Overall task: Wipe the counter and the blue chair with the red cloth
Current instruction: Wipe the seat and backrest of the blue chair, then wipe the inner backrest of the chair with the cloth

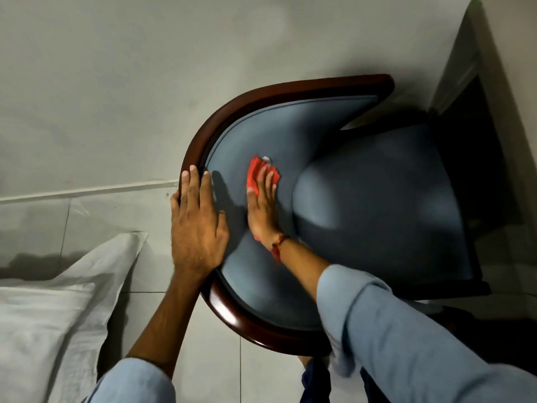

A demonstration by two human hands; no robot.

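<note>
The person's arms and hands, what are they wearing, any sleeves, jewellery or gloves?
Both arms wear light blue sleeves pushed up the forearms: the left sleeve and the right sleeve. The right hand has a red thread band with dark beads at the wrist. The left hand is bare; neither wears gloves.

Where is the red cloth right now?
In the head view, the red cloth lies near the centre, pressed flat under the right hand against the blue chair backrest's inner padding, right of the left hand.
</note>
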